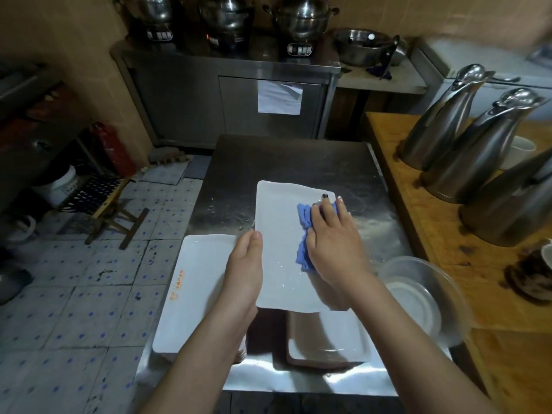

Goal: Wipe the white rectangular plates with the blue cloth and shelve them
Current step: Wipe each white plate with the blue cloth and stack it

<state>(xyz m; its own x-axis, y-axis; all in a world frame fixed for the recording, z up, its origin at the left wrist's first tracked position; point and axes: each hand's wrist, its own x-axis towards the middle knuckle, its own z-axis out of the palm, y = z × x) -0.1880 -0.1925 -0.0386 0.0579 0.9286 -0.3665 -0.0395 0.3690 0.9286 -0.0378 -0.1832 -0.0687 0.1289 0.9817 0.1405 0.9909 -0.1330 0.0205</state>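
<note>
Left hand (pixel 245 264): thumb over the near-left rim of the white plate (pixel 277 210), gripping it above the steel table (pixel 283 162). Right hand (pixel 334 243): fingers extended, pressing the blue cloth (pixel 304 216) onto the plate's right half. More plates (pixel 194 279) lie stacked at left. Steel jugs (pixel 442 127) stand on the wooden counter (pixel 418 189) at right.

Blue cloth (pixel 304 219) is mostly covered by the right hand (pixel 334 243); only its left fringe is seen. The near right corner of the upper plate (pixel 280 222) is masked by the right forearm. On the left hand (pixel 245 264) only the thumb is seen, the rest tucked under that plate's edge. The left plate (pixel 194 288) is partly blocked by the left forearm, and its orange print (pixel 177 285) is too small to be read. The lower plate (pixel 328 339) is half hidden under the upper one. The nearest jug (pixel 513 210) is cut by the right edge, the pots (pixel 301 19) by the top edge.
</note>
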